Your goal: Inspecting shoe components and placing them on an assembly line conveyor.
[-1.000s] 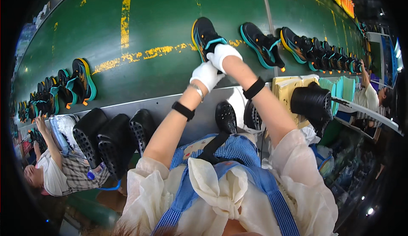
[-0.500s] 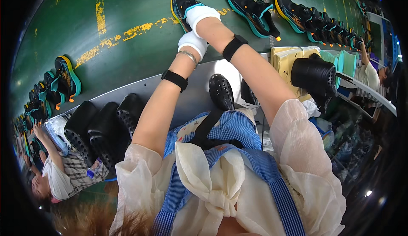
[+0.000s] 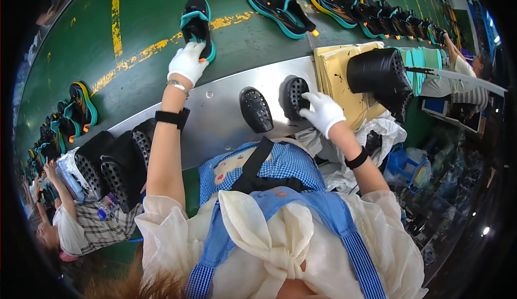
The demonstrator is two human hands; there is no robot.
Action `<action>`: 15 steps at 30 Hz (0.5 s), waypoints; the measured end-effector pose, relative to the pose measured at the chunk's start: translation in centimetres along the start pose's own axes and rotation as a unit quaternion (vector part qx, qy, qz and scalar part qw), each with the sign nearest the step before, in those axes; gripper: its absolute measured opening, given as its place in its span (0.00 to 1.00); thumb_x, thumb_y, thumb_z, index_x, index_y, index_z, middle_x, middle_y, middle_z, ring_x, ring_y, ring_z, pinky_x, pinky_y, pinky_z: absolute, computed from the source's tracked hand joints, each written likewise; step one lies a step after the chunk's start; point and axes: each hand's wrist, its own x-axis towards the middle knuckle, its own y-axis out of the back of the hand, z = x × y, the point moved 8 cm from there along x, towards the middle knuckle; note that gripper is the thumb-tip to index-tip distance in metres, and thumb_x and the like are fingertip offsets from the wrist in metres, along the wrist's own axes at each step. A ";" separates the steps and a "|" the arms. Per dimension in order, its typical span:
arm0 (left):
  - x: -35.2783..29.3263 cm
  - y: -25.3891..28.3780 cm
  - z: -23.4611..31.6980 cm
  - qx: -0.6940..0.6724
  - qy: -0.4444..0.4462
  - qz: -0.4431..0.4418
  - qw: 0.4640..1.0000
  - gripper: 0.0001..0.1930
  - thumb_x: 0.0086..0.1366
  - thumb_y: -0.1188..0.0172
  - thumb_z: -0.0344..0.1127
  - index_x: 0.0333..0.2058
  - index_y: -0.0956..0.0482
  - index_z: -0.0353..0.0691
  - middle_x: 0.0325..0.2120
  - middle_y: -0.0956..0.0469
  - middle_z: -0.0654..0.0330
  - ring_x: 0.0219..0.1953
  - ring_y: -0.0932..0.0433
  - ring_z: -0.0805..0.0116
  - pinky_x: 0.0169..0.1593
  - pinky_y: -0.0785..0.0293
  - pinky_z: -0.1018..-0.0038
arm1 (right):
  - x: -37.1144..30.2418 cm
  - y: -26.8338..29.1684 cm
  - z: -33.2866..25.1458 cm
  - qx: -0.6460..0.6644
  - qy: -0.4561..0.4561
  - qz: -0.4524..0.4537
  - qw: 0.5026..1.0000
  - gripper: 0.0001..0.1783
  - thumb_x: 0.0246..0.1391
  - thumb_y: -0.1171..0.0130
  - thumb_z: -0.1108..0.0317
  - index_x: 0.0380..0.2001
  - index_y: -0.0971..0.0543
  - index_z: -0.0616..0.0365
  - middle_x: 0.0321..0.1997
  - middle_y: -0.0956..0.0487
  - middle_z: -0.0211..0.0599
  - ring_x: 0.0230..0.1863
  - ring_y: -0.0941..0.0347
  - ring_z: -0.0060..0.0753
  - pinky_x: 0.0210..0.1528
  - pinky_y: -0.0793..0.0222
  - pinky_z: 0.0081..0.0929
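My white-gloved left hand (image 3: 188,63) is closed on the heel of a black and teal sneaker (image 3: 197,21), which lies on the green belt with its toe pointing away and its tongue folded open. On the metal ledge (image 3: 215,97) before me lie two black, hole-studded, toe-shaped shoe inserts. The left insert (image 3: 255,109) lies untouched. At the other insert (image 3: 295,97) is my right hand (image 3: 324,113), also gloved, with its thumb and fingers closing on the right edge. Farther right on the belt rests another sneaker (image 3: 281,12), its opening toward me.
Sneakers (image 3: 377,19) stand in a row at far right, others (image 3: 81,108) at left. Stacks of black inserts (image 3: 121,172) sit left of the ledge; more (image 3: 377,72) lie on yellowish paper (image 3: 331,78) at right. Co-workers sit at both sides. White plastic wrap (image 3: 377,137) lies beside me.
Both hands were together at the sneaker's heel. My right hand has come back to an insert on the ledge. The left hand and sneaker have shifted left, and the view has moved slightly.
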 end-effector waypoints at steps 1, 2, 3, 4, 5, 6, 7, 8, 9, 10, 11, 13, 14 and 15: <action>-1.0 1.6 1.0 -0.004 -0.014 0.086 0.996 0.21 0.53 0.37 0.37 0.48 0.25 0.47 0.48 0.27 0.57 0.45 0.26 0.51 0.48 0.27 0.62 | -1.0 -0.6 0.3 0.004 0.026 0.026 0.999 0.23 0.45 0.38 0.57 0.47 0.25 0.51 0.48 0.25 0.40 0.49 0.28 0.46 0.52 0.32 0.37; -1.7 1.7 2.0 0.003 -0.017 0.086 0.996 0.21 0.53 0.37 0.37 0.48 0.25 0.47 0.48 0.27 0.57 0.45 0.26 0.51 0.48 0.27 0.62 | -1.6 -1.0 0.4 0.008 0.051 0.052 0.997 0.24 0.44 0.38 0.59 0.47 0.25 0.52 0.50 0.26 0.39 0.49 0.29 0.46 0.51 0.32 0.37; -2.5 2.7 2.9 0.004 0.002 0.133 0.991 0.23 0.52 0.37 0.35 0.50 0.26 0.47 0.49 0.28 0.57 0.46 0.27 0.51 0.48 0.27 0.62 | -1.8 -1.7 0.7 0.028 0.064 0.061 0.996 0.24 0.43 0.37 0.59 0.46 0.25 0.53 0.50 0.26 0.38 0.48 0.29 0.46 0.51 0.32 0.37; -3.4 3.6 3.9 0.005 0.020 0.180 0.984 0.25 0.51 0.36 0.34 0.51 0.27 0.47 0.50 0.29 0.57 0.46 0.28 0.51 0.48 0.28 0.62 | -2.0 -1.9 0.8 0.035 0.063 0.065 0.995 0.24 0.43 0.37 0.59 0.46 0.25 0.53 0.50 0.26 0.38 0.48 0.29 0.46 0.51 0.32 0.37; -4.3 4.0 5.1 -0.018 0.013 0.210 0.977 0.24 0.51 0.37 0.33 0.50 0.26 0.46 0.49 0.28 0.54 0.46 0.28 0.51 0.49 0.28 0.62 | -2.2 -2.0 0.5 0.038 0.092 0.073 0.992 0.24 0.43 0.37 0.58 0.45 0.26 0.53 0.49 0.26 0.38 0.47 0.28 0.45 0.50 0.32 0.37; -4.9 3.7 6.3 -0.012 0.011 0.211 0.977 0.24 0.51 0.37 0.33 0.50 0.26 0.46 0.49 0.28 0.54 0.46 0.28 0.51 0.49 0.28 0.62 | -2.5 -1.9 0.0 0.040 0.123 0.082 0.988 0.25 0.43 0.37 0.57 0.45 0.26 0.53 0.49 0.26 0.38 0.47 0.28 0.45 0.50 0.32 0.37; -5.6 3.4 7.4 -0.031 -0.007 0.221 0.975 0.24 0.52 0.38 0.33 0.50 0.26 0.45 0.48 0.28 0.54 0.46 0.28 0.51 0.49 0.28 0.62 | -2.9 -1.9 -0.1 0.033 0.132 0.087 0.987 0.26 0.41 0.35 0.57 0.45 0.26 0.53 0.49 0.27 0.38 0.46 0.29 0.44 0.49 0.32 0.37; -6.2 3.1 8.5 -0.050 -0.025 0.232 0.971 0.23 0.52 0.38 0.33 0.50 0.26 0.44 0.48 0.28 0.53 0.46 0.28 0.51 0.49 0.29 0.63 | -3.0 -2.1 -0.1 0.037 0.133 0.091 0.986 0.26 0.41 0.35 0.57 0.45 0.26 0.53 0.49 0.27 0.38 0.46 0.29 0.44 0.49 0.32 0.37; -6.7 2.4 9.7 -0.075 -0.035 0.212 0.974 0.23 0.52 0.39 0.32 0.50 0.26 0.43 0.48 0.28 0.52 0.46 0.28 0.50 0.50 0.29 0.63 | -3.2 -2.4 -0.1 0.018 0.145 0.094 0.985 0.25 0.40 0.35 0.59 0.44 0.26 0.53 0.48 0.27 0.38 0.46 0.29 0.46 0.49 0.32 0.37; -7.1 1.7 10.8 -0.073 -0.038 0.202 0.976 0.22 0.53 0.40 0.33 0.49 0.26 0.42 0.48 0.28 0.51 0.46 0.28 0.50 0.51 0.30 0.63 | -3.4 -2.6 0.0 -0.003 0.155 0.098 0.983 0.25 0.39 0.34 0.61 0.43 0.25 0.53 0.47 0.27 0.38 0.45 0.30 0.47 0.49 0.32 0.37; -7.4 0.7 11.8 -0.091 -0.036 0.171 0.980 0.22 0.53 0.40 0.33 0.49 0.25 0.41 0.47 0.28 0.51 0.46 0.28 0.50 0.51 0.30 0.63 | -3.5 -2.7 0.2 0.006 0.167 0.108 0.980 0.25 0.38 0.34 0.61 0.43 0.26 0.55 0.47 0.27 0.39 0.45 0.31 0.48 0.50 0.33 0.37; -8.1 -0.7 13.9 -0.127 -0.042 0.137 0.981 0.20 0.53 0.40 0.33 0.47 0.24 0.40 0.46 0.27 0.49 0.46 0.27 0.49 0.52 0.30 0.64 | -3.4 -3.1 1.0 0.018 0.182 0.112 0.977 0.25 0.40 0.34 0.60 0.43 0.26 0.54 0.48 0.28 0.39 0.47 0.31 0.46 0.50 0.33 0.38; -8.4 -1.3 14.9 -0.145 -0.051 0.133 0.979 0.19 0.53 0.41 0.34 0.45 0.23 0.39 0.45 0.26 0.48 0.46 0.27 0.49 0.52 0.30 0.64 | -3.3 -3.4 1.3 0.029 0.193 0.112 0.974 0.25 0.41 0.34 0.60 0.44 0.27 0.54 0.49 0.29 0.38 0.48 0.31 0.44 0.50 0.34 0.38; -8.7 -1.8 15.7 -0.145 -0.062 0.132 0.979 0.17 0.54 0.41 0.34 0.43 0.23 0.37 0.42 0.25 0.47 0.46 0.26 0.50 0.51 0.30 0.64 | -3.3 -3.4 1.5 0.034 0.202 0.116 0.972 0.24 0.41 0.34 0.60 0.42 0.27 0.55 0.48 0.28 0.39 0.48 0.32 0.45 0.51 0.34 0.38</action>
